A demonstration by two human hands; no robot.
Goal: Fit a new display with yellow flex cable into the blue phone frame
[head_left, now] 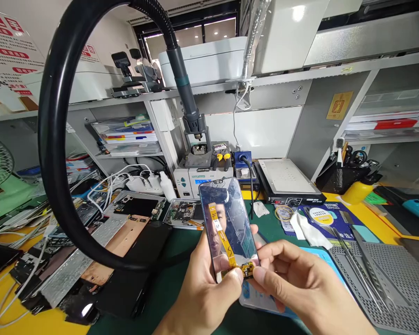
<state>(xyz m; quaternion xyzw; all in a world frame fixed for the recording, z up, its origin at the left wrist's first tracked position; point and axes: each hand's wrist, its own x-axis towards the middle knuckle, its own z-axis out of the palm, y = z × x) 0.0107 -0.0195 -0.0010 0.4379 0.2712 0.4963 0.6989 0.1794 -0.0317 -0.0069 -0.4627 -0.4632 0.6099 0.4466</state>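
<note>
In my left hand (212,293) is a phone screen (239,218), held tilted upright, with fingers behind it and the thumb pressed on its lower end. A face is mirrored in its glossy surface. An orange flex cable (221,237) runs down the screen to a small dark circuit board at the bottom edge. My right hand (296,279) is closed at the lower right corner, thumb and forefinger pinching the cable's board end there. Below the hands lies a light blue mat (314,255), partly hidden by my right hand.
A thick black hose (52,139) loops across the left. Opened device parts (108,246) are spread there. A heating plate (288,179) stands at the back right. Tweezers (356,265) rest on a grey perforated mat (405,265), near a white cloth (309,230).
</note>
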